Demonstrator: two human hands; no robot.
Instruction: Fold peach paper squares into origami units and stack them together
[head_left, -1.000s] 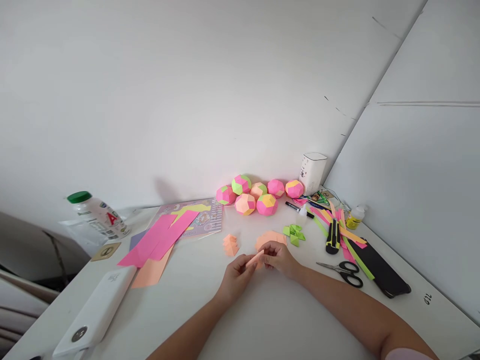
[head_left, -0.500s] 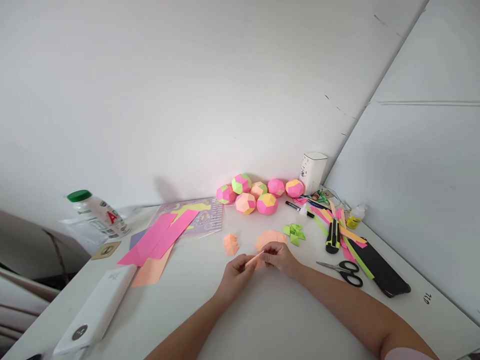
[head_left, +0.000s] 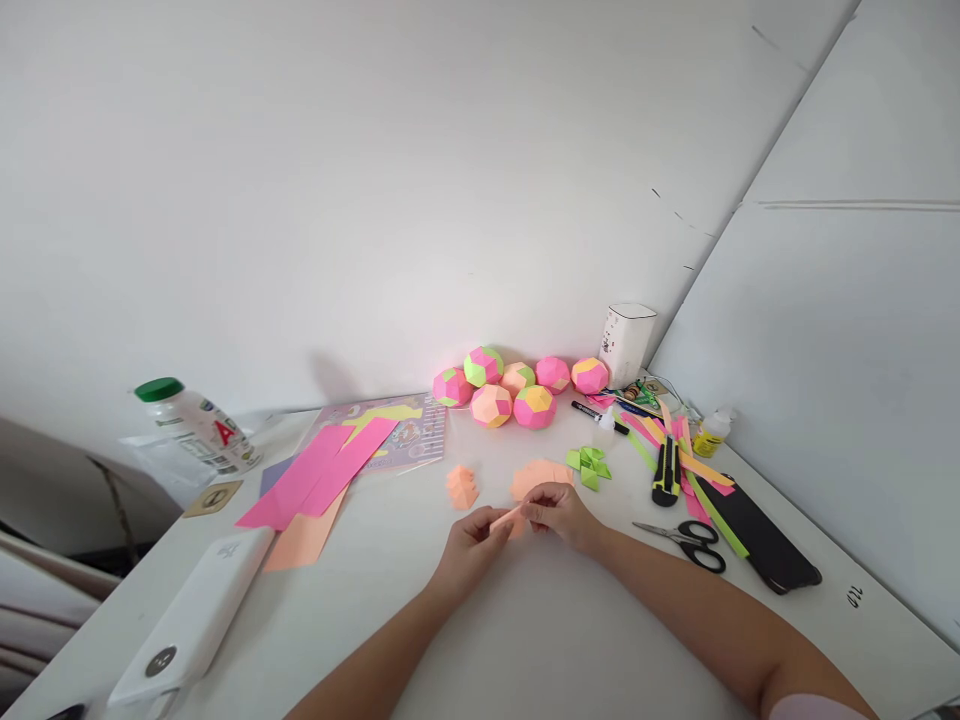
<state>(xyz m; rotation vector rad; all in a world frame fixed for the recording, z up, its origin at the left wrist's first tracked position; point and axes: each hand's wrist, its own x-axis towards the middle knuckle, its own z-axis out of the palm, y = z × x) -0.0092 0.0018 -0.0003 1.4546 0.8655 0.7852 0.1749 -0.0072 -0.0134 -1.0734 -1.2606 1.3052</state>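
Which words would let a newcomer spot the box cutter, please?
On the right of the white table lies a heap of coloured paper strips. The box cutter rests on it, its black body edged in yellow, unlike the black-handled scissors nearby.

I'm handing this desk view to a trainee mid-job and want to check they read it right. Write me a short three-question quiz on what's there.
1. True or false: the left hand holds a small piece of peach paper.
2. The bottle at the far left of the desk has a cap of which colour?
A) pink
B) green
C) black
3. Fill in the number: ____ paper balls sit together near the wall.

Key: 1 true; 2 B; 3 seven.
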